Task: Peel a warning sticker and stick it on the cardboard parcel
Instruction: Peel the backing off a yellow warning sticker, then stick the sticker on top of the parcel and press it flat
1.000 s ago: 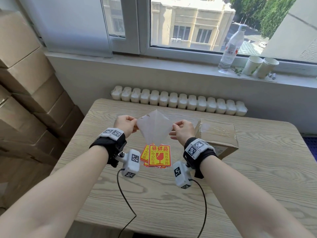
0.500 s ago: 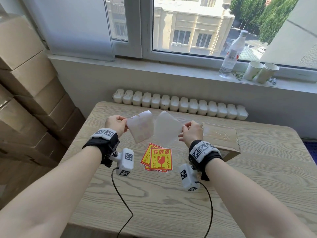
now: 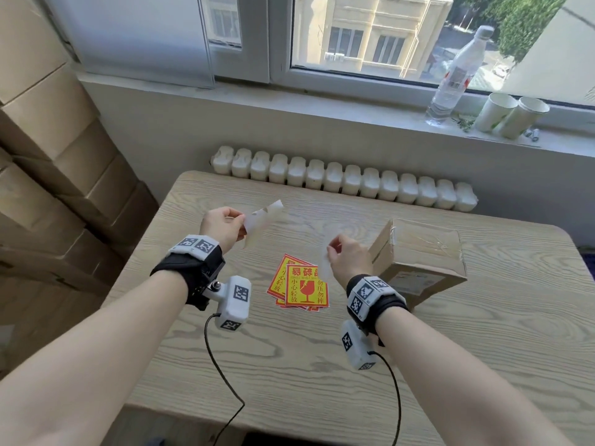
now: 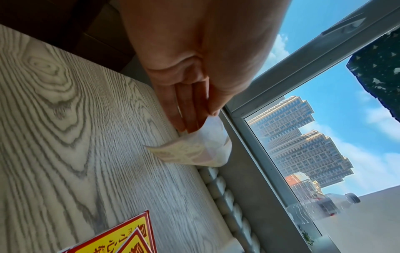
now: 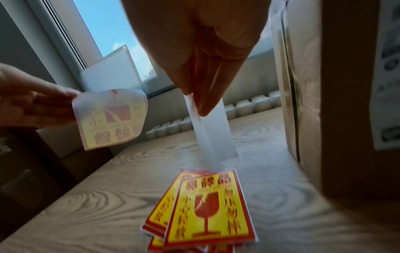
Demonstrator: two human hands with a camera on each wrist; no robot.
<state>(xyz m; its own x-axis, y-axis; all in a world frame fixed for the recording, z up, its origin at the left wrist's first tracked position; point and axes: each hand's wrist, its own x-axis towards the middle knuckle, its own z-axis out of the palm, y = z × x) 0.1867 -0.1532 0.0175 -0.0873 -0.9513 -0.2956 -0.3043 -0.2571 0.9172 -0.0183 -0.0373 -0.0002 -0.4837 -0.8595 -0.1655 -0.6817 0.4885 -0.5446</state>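
Since a second ago both hands have parted: left hand (image 3: 222,228) pinches the peeled sticker (image 5: 111,118) in its fingers, right hand (image 3: 349,259) pinches the white backing (image 5: 213,137), above the bench (image 3: 450,349); the parcel (image 3: 418,262) sits just right.

Bright window daylight, blurred wrist views (wide-angle)

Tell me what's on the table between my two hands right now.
In the head view, a small stack of yellow warning stickers lies on the table between the left hand and the right hand, nearer the right.
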